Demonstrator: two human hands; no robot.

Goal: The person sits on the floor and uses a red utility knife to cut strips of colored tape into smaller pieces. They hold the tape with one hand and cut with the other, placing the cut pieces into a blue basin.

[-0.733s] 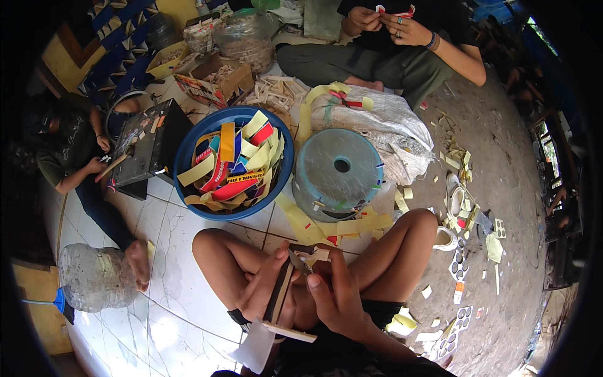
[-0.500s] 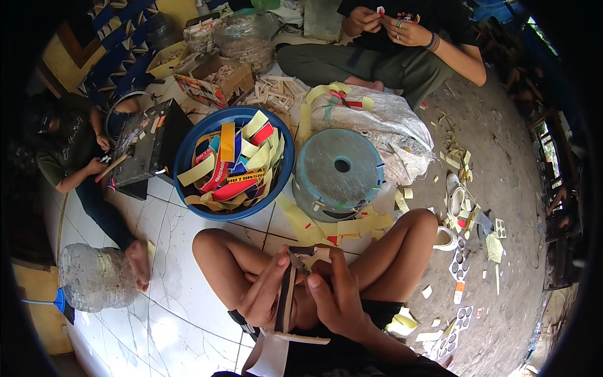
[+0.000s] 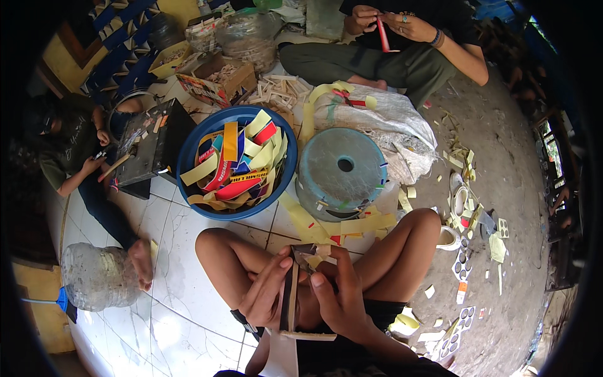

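Right hand (image 3: 342,301): your fingers cover part of the grey piece (image 3: 304,250); you cannot tell its full shape. Left hand (image 3: 265,294): your grip hides one side of the wood (image 3: 291,295). White sheet (image 3: 281,359) runs off your lower edge. Upper co-worker (image 3: 377,66): head cut off by the top edge. Left co-worker (image 3: 68,141): held item too small to identify. Basin (image 3: 235,216): upper strips (image 3: 242,187) hide those beneath.

Light on my feed: bright, uneven. Glare: burnt-out patch on the tiles (image 3: 166,333), lower left. Backlit slivers: gaps (image 3: 555,157), far right. Shadow: both side margins. Distortion: tile lines bowed, round black surround. Focus: basin (image 3: 236,215) fairly crisp.
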